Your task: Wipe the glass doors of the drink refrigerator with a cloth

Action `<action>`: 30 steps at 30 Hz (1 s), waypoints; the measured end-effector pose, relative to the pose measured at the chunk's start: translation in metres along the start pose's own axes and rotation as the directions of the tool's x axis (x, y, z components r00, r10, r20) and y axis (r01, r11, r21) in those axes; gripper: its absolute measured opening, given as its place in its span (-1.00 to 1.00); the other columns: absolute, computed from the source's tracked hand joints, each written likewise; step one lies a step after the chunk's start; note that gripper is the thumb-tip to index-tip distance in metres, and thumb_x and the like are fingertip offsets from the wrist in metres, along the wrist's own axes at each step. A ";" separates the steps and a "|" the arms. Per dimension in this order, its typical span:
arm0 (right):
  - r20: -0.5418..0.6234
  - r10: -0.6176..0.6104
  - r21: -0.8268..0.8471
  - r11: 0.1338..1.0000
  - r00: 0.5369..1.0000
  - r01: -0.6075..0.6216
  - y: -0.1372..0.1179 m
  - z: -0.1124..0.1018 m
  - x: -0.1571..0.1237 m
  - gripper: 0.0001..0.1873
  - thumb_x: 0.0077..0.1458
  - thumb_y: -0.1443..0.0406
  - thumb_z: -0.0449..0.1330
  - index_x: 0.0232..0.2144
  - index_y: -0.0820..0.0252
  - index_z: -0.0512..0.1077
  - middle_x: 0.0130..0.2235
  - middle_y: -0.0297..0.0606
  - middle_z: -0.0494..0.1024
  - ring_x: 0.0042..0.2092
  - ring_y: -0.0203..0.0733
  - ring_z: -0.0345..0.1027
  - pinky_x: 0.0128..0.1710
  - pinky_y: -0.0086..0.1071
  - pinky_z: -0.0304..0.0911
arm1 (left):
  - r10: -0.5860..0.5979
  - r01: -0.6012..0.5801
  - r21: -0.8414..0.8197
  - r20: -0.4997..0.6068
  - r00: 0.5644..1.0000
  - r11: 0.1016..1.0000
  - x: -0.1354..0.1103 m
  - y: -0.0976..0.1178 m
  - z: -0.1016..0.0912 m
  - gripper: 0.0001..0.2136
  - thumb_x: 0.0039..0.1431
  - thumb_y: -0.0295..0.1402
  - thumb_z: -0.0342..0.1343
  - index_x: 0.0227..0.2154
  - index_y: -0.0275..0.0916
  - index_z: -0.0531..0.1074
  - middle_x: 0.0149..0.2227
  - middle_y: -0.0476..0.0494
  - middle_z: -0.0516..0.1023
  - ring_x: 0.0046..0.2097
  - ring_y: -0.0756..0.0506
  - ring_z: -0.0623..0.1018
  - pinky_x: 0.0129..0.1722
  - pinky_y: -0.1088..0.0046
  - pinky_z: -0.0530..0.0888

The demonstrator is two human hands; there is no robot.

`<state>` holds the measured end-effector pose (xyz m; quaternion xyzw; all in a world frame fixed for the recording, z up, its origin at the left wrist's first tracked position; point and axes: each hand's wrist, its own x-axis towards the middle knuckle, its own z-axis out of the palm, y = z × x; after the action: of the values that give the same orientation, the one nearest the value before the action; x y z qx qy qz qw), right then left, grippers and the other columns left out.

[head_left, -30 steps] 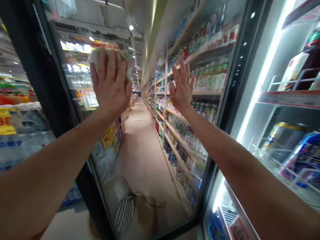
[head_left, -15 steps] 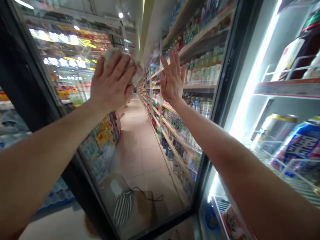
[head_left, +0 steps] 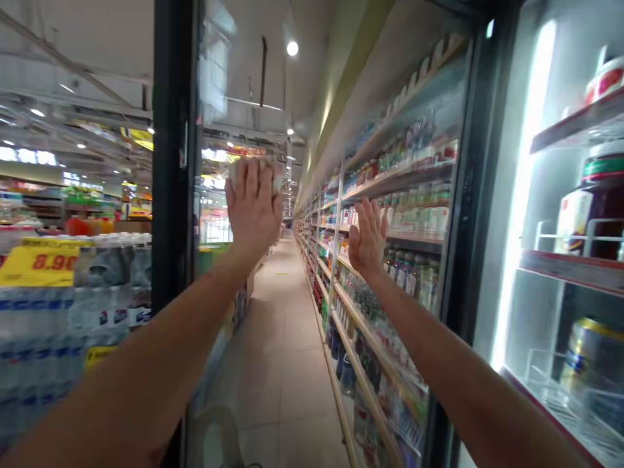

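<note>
In the head view, a glass door (head_left: 214, 62) with a black frame (head_left: 173, 130) stands in front of me. My left hand (head_left: 253, 211) presses a pale, crumpled cloth (head_left: 277, 174) against the upper part of the pane. Most of the cloth is hidden behind its fingers. To the right and a little lower, my right hand (head_left: 368, 244) is raised at the same pane, fingers extended and palm toward the glass, with nothing held. Whether it touches the glass I cannot tell.
A lit cooler on the right has wire shelves holding a dark bottle (head_left: 592, 208) and a can (head_left: 587, 354). Wrapped water bottles (head_left: 39, 351) are stacked at left under a yellow price sign (head_left: 39, 263). Beyond the glass, a tiled aisle (head_left: 277, 338) runs beside bottle shelves (head_left: 390, 166).
My view has levelled and turned left, so the door frame looks upright and more of the water stack shows. Both hands appear lower and further right in view. The cloth is still under the left hand.
</note>
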<state>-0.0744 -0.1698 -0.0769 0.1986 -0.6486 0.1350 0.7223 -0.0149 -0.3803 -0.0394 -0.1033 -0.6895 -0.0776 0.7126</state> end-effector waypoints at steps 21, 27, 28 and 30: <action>0.127 -0.252 0.051 0.968 0.959 0.247 -0.084 0.010 0.058 -0.50 0.18 0.14 -0.02 0.17 -0.01 0.17 0.32 -0.22 -0.04 0.34 0.02 -0.28 0.24 0.05 -0.14 | 0.087 -0.084 0.038 -0.091 0.992 0.996 -0.020 -0.026 -0.019 -0.53 0.27 -0.32 -0.23 0.23 -0.26 0.03 0.26 -0.30 0.10 0.31 -0.15 0.01 0.25 0.08 0.03; -0.067 0.218 -0.047 0.974 0.974 -0.221 0.052 -0.013 0.060 -0.46 0.19 0.18 -0.11 0.18 0.22 0.15 0.26 0.08 0.06 0.30 0.12 -0.14 0.14 0.20 -0.05 | 0.117 -0.110 0.183 -0.027 0.993 0.977 -0.020 -0.016 -0.017 -0.54 0.25 -0.29 -0.16 0.20 -0.26 0.10 0.27 -0.26 0.06 0.32 -0.22 -0.03 0.26 0.00 -0.01; -0.092 0.250 -0.040 0.966 0.964 -0.255 0.053 -0.012 0.061 -0.45 0.19 0.17 -0.12 0.20 0.22 0.12 0.26 0.10 0.05 0.30 0.14 -0.15 0.13 0.22 -0.04 | 0.115 -0.107 0.199 -0.031 0.993 0.974 -0.021 -0.017 -0.017 -0.54 0.25 -0.29 -0.16 0.20 -0.27 0.11 0.27 -0.27 0.06 0.31 -0.23 -0.02 0.25 0.00 -0.01; -0.066 0.144 -0.036 0.989 0.987 -0.147 0.030 -0.006 0.060 -0.44 0.18 0.16 -0.09 0.21 0.17 0.11 0.27 0.06 0.03 0.31 0.14 -0.19 0.13 0.22 -0.04 | 0.119 -0.107 0.217 -0.040 0.992 0.970 -0.022 -0.019 -0.015 -0.54 0.25 -0.29 -0.17 0.19 -0.29 0.12 0.27 -0.29 0.07 0.31 -0.24 0.00 0.24 -0.01 0.01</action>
<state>-0.0755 -0.1446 -0.0148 0.1316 -0.6410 0.1801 0.7344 -0.0057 -0.4031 -0.0608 -0.0627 -0.6680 0.0355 0.7407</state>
